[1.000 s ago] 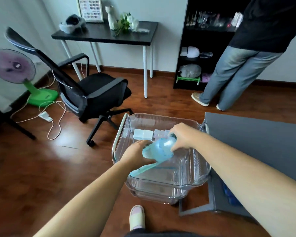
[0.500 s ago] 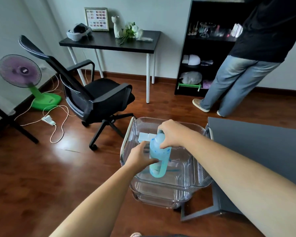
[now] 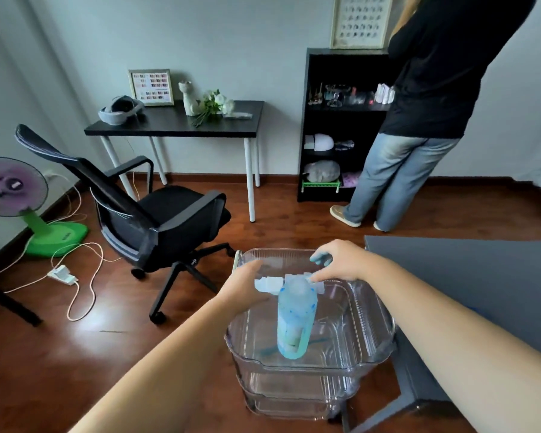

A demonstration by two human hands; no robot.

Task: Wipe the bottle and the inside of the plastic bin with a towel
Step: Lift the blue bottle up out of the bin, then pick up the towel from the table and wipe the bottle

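Observation:
A pale blue translucent bottle [image 3: 295, 320] stands upright on the floor of the clear plastic bin [image 3: 374, 348]. My left hand [image 3: 247, 285] hovers just left of the bottle's neck with fingers loosely apart and nothing in them. My right hand [image 3: 341, 264] is above and behind the bottle top, fingers pinched on a small blue piece [image 3: 320, 259] that looks like the bottle cap. No towel is in view.
Small white blocks [image 3: 269, 283] lie at the bin's far wall. A grey table [image 3: 469, 276] stands right of the bin. A black office chair [image 3: 156, 226] is to the left; a person in jeans [image 3: 397, 176] stands by a black shelf [image 3: 334, 126].
The bottle went from tilted in both hands to standing upright in the bin. My left hand let go of it. My right hand lifted off the top with a small blue piece.

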